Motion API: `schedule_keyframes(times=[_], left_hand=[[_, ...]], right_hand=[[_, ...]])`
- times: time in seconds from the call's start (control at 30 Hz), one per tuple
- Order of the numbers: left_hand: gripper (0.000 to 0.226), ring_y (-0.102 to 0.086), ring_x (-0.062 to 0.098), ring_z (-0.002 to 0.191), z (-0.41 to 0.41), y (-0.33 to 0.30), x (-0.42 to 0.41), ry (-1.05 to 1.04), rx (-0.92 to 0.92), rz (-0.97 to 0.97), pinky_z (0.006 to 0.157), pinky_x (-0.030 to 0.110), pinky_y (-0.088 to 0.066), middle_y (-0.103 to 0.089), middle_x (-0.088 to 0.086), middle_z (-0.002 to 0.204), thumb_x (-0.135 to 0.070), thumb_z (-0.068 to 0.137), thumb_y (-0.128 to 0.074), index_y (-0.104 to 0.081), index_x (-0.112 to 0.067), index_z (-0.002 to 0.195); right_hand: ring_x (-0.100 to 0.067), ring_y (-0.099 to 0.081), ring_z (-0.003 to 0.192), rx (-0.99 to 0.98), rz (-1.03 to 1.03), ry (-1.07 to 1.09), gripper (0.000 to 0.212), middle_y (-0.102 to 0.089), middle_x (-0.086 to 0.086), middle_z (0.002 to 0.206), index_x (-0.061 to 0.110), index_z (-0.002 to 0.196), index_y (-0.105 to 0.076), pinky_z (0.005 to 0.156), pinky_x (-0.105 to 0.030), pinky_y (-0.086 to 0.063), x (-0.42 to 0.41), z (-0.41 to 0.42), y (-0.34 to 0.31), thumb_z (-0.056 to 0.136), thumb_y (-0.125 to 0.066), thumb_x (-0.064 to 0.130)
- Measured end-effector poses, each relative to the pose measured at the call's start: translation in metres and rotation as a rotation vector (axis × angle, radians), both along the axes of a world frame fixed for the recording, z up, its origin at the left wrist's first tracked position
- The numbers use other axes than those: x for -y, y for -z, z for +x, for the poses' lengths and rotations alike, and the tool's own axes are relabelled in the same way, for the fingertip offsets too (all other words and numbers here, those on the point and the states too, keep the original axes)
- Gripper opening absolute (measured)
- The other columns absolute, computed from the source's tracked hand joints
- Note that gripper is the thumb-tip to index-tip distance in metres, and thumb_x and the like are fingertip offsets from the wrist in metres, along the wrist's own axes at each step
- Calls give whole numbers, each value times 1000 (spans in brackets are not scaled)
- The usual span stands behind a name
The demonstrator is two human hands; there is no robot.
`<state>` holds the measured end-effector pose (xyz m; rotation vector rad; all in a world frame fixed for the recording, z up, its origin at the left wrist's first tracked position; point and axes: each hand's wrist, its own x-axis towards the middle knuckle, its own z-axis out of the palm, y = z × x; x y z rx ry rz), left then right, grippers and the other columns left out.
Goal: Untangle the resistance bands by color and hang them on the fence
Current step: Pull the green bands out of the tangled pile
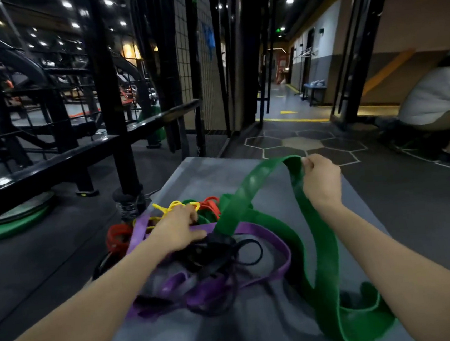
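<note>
Bands (198, 244) lie in a tangled heap on the grey mat (261, 334) in front of me, seen from my head camera: purple (263, 235), black (212, 254), yellow (171, 206), orange (212, 203) and red (117, 235) loops knotted together, with a wide green band (322, 246) running out of them.

My right hand (321, 179) is raised above the far part of the mat, fingers and thumb curled tight round the top fold of the green band. From that fold one length drops left into the heap and the other falls toward me, ending in loose folds at the mat's near right edge.

My left hand (178, 227) rests on the heap, palm down, fingers reaching into the yellow and green loops, thumb lying on the purple band. Whether those fingers have hold of anything I cannot tell; their tips are hidden among the bands.

Left of the mat stand the black rails of the fence (84, 151), and a mesh panel (189, 63) rises beyond the mat's far end. A green plate (12, 226) lies on the floor at the far left. At the right edge a person in a white shirt (436, 97) crouches, well apart from me.
</note>
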<state>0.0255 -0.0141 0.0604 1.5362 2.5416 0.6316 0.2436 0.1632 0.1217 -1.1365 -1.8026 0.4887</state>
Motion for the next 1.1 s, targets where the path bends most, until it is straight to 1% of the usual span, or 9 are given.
schedule_keyframes(times=[0.17,0.27,0.37,0.47,0.57,0.7,0.8,1.0,1.1], left_hand=[[59,-46,24,126,34,35,-45,45,174,2,102,25,-34,-47,12,137,-29,83,-67,-45,-7,134],[47,-54,20,119,35,52,-55,30,291,73,94,21,-38,-59,10,128,-27,85,-66,-56,-5,126],[33,-58,16,100,29,52,-54,23,434,167,81,19,-37,-64,6,104,-19,81,-70,-64,-3,109],[9,-51,11,78,22,41,-46,52,471,247,71,15,-37,-57,2,80,-14,84,-67,-63,-8,90],[24,-36,1,54,12,23,-42,90,380,308,56,18,-30,-41,-2,60,-12,88,-61,-52,-16,67],[18,-40,13,65,11,-4,-41,188,301,308,66,28,-32,-46,6,70,-17,91,-57,-56,-5,78],[19,-41,16,70,19,-21,-43,265,321,359,69,30,-33,-46,9,73,-17,93,-54,-55,0,84],[10,-51,9,72,12,-20,-21,275,361,391,74,26,-40,-58,1,77,-15,94,-52,-57,-15,85],[5,-55,2,78,8,0,-17,272,484,424,81,23,-43,-61,-1,88,-11,92,-55,-57,-15,95]], right_hand=[[-22,-34,58,-8,-15,37,32,-46,-12,68,-4,73,-46,52,-31,-23,-11,26,9,99,-36,13],[-22,-40,61,20,-4,60,30,-52,-22,70,-9,80,-54,55,-31,-29,-21,44,17,98,-40,11],[-23,-46,56,106,-11,73,30,-56,-12,67,2,74,-56,52,-30,-32,-28,53,29,98,-43,15],[-28,-48,55,218,-77,80,32,-61,-16,68,-3,76,-62,53,-30,-34,-31,55,46,97,-45,15],[-38,-61,75,344,-119,38,25,-68,-21,91,-2,92,-66,61,-33,-44,-25,50,56,94,-51,18],[-26,-45,122,367,132,-229,39,-52,-6,130,9,127,-53,96,-37,-40,8,19,32,92,-56,26],[-23,-33,133,449,245,-560,59,-41,-5,143,12,140,-38,107,-29,-26,40,-19,14,89,-59,32],[-27,-49,112,462,139,-755,41,-55,-11,119,7,125,-49,91,-28,-36,57,-54,22,90,-59,26],[-24,-48,113,394,169,-760,41,-53,-11,124,8,129,-47,87,-21,-32,66,-56,18,91,-57,20]])
